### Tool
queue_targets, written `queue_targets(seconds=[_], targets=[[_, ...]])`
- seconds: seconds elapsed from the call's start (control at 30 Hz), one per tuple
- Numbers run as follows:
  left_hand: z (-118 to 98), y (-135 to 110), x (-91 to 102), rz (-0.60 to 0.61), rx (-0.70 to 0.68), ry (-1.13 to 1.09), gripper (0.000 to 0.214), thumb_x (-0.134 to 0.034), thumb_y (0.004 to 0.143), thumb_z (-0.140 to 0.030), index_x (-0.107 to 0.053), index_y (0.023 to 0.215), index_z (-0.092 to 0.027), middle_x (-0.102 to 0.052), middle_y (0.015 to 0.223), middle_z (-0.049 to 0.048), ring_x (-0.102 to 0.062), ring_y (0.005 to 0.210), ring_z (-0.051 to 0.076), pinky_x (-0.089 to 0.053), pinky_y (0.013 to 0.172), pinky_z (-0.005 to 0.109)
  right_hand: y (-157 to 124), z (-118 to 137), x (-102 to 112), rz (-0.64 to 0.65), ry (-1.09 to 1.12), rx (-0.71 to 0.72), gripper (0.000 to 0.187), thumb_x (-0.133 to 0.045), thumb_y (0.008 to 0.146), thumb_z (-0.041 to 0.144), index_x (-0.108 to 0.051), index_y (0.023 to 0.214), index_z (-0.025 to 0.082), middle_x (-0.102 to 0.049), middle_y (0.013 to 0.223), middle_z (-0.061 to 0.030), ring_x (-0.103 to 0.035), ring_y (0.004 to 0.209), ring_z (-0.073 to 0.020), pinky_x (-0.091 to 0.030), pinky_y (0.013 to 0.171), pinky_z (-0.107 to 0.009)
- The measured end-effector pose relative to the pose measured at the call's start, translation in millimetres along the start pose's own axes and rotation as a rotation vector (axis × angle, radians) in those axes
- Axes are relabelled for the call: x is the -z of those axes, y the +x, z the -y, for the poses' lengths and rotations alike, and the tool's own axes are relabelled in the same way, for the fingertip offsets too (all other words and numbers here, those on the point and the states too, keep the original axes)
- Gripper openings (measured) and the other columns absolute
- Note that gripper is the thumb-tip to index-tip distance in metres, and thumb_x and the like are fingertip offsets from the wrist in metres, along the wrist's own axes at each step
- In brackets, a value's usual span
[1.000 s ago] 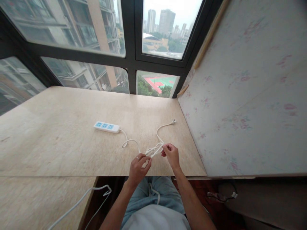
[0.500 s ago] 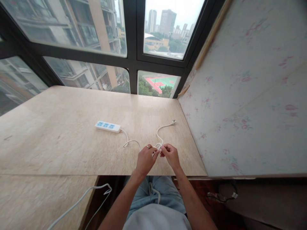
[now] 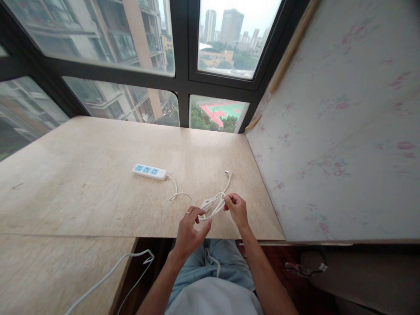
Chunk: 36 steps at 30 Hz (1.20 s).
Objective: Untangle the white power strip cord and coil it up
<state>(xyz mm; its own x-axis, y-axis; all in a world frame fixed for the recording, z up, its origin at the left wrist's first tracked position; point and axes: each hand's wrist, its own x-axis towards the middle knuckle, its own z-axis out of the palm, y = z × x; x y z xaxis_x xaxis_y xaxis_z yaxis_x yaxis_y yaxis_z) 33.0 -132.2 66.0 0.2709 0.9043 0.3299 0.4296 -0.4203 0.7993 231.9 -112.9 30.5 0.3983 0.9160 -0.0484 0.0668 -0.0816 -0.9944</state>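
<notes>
A white power cord (image 3: 210,204) lies gathered in several long loops close to the front of the pale stone-patterned ledge. At the right end of these loops, my right hand (image 3: 236,209) pinches the cord between thumb and fingers. My left hand (image 3: 190,229), with a ring on one finger, is at the left end; its thumb and fingers are apart around the loops, the fingertips at the cord. The plug (image 3: 228,173) rests just beyond the loops with its prongs pointing left. One strand runs left to a white power strip (image 3: 149,172) with three blue socket faces.
Dark-framed windows (image 3: 183,83) border the far side of the ledge (image 3: 98,175). A flowered wall (image 3: 328,153) closes off the right. At lower left, a white cable (image 3: 108,278) crosses a second stone-patterned surface and hangs over its edge.
My left hand has shifted left and spread its fingers, and the cord loops between my hands have widened into view. The plug has been drawn nearer and left and has turned.
</notes>
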Motion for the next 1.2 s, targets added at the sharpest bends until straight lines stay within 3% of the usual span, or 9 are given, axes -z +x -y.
queue_targets(seconds=[0.13,0.33,0.53,0.73,0.8,0.9,1.0,1.1,1.2], targets=[[-15,26,-7.0,0.015,-0.005,0.032,0.028,-0.064,0.082,-0.039,-0.065,0.101,-0.019,-0.063,0.094,0.0073,-0.059,0.073,0.016,-0.048,0.07,0.029,-4,6,-5,0.014,-0.03,0.031,0.024,-0.062,0.076,0.041,-0.06,0.07,0.017,-0.057,0.054,0.0035,-0.054,0.048,-0.0111,-0.046,0.047,-0.021],[-26,50,-24.1,0.147,-0.027,0.187,0.022,-0.056,0.088,-0.032,-0.07,0.077,-0.018,-0.065,0.075,0.0071,-0.06,0.068,0.02,-0.041,0.062,0.03,-4,9,-5,0.014,-0.03,0.045,0.025,-0.061,0.077,0.041,-0.06,0.07,0.017,-0.058,0.054,0.0027,-0.055,0.049,-0.0116,-0.047,0.048,-0.022],[-7,12,12.1,-0.018,0.046,-0.207,0.023,-0.056,0.088,-0.033,-0.066,0.076,-0.018,-0.063,0.074,0.0043,-0.057,0.071,0.016,-0.043,0.066,0.026,6,1,7,-0.139,-0.019,-0.01,0.025,-0.062,0.074,0.04,-0.06,0.066,0.016,-0.057,0.05,0.0031,-0.054,0.044,-0.011,-0.045,0.044,-0.021],[37,-30,46.5,-0.028,0.38,-0.27,0.033,-0.057,0.084,-0.047,-0.066,0.076,-0.016,-0.065,0.073,0.004,-0.06,0.07,0.017,-0.047,0.066,0.028,5,-2,5,-0.068,-0.009,0.026,0.023,-0.062,0.075,0.039,-0.061,0.07,0.017,-0.057,0.053,0.0036,-0.054,0.045,-0.0106,-0.044,0.045,-0.021],[31,-28,51.1,-0.166,0.382,-0.185,0.032,-0.056,0.084,-0.048,-0.066,0.088,-0.017,-0.068,0.084,0.0058,-0.062,0.075,0.019,-0.049,0.068,0.03,3,0,0,-0.026,-0.001,0.045,0.023,-0.062,0.076,0.039,-0.061,0.071,0.017,-0.057,0.054,0.0036,-0.054,0.047,-0.0106,-0.045,0.046,-0.021],[-1,-9,49.3,-0.278,0.159,-0.019,0.029,-0.057,0.085,-0.044,-0.064,0.099,-0.019,-0.066,0.098,0.0087,-0.061,0.088,0.022,-0.05,0.076,0.034,0,3,-6,0.024,-0.003,0.067,0.024,-0.062,0.077,0.04,-0.061,0.071,0.017,-0.056,0.055,0.0037,-0.054,0.048,-0.0106,-0.045,0.047,-0.021],[-37,19,31.9,-0.028,-0.035,0.086,0.034,-0.058,0.085,-0.044,-0.062,0.11,-0.021,-0.065,0.107,0.0116,-0.06,0.102,0.025,-0.047,0.087,0.039,-2,7,-10,0.05,-0.017,0.09,0.024,-0.062,0.078,0.04,-0.061,0.071,0.017,-0.056,0.055,0.0038,-0.053,0.049,-0.0107,-0.044,0.048,-0.021],[-52,42,4.9,0.254,0.1,0.259,0.036,-0.057,0.085,-0.048,-0.065,0.103,-0.018,-0.069,0.093,0.0109,-0.064,0.089,0.026,-0.048,0.075,0.037,-3,9,-11,0.035,-0.031,0.101,0.023,-0.062,0.078,0.039,-0.06,0.071,0.017,-0.055,0.055,0.004,-0.052,0.049,-0.0107,-0.043,0.049,-0.022],[-48,48,-10.3,0.372,0.16,0.312,0.027,-0.051,0.09,-0.038,-0.068,0.084,-0.017,-0.07,0.079,0.0092,-0.065,0.074,0.024,-0.043,0.065,0.032,-2,8,-10,0.017,-0.031,0.108,0.023,-0.061,0.078,0.039,-0.06,0.07,0.017,-0.056,0.056,0.0035,-0.052,0.05,-0.0107,-0.043,0.049,-0.022]])
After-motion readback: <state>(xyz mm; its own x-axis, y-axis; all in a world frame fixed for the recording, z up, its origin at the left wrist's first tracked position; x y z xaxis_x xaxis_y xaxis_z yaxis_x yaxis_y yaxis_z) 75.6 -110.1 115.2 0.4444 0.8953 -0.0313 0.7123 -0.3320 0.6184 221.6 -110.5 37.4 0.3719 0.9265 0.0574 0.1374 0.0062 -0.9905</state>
